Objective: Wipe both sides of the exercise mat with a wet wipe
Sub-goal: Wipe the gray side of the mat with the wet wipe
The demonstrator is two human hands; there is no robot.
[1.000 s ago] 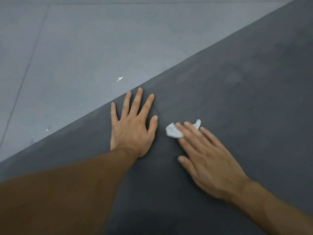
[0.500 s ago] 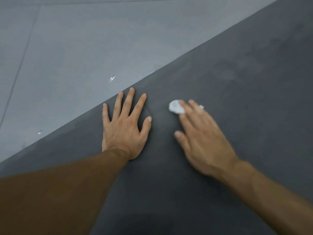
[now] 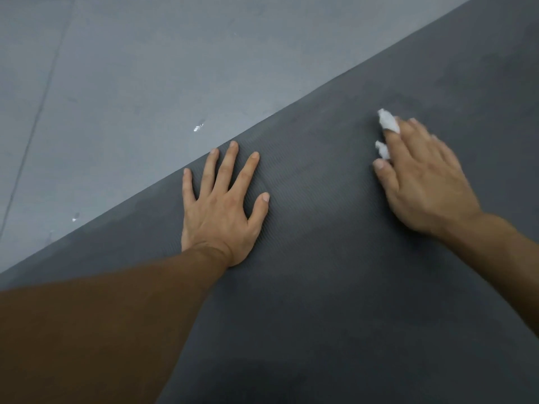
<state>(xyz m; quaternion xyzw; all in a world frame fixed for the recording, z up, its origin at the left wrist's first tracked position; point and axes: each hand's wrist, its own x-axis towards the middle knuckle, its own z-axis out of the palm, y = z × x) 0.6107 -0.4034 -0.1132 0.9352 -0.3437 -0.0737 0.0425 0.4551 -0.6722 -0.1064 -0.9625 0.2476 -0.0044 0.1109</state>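
Now I see the dark grey exercise mat spread on a grey floor, its edge running diagonally. My left hand lies flat on the mat near that edge, fingers spread, holding nothing. My right hand, blurred, rests farther in on the mat, fingers outstretched over a crumpled white wet wipe, pressing it against the mat.

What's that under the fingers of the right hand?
A crumpled white wet wipe, pressed onto the dark exercise mat by the right hand. Only two bits peek out, past the fingers and beside the thumb; the hand covers the rest.
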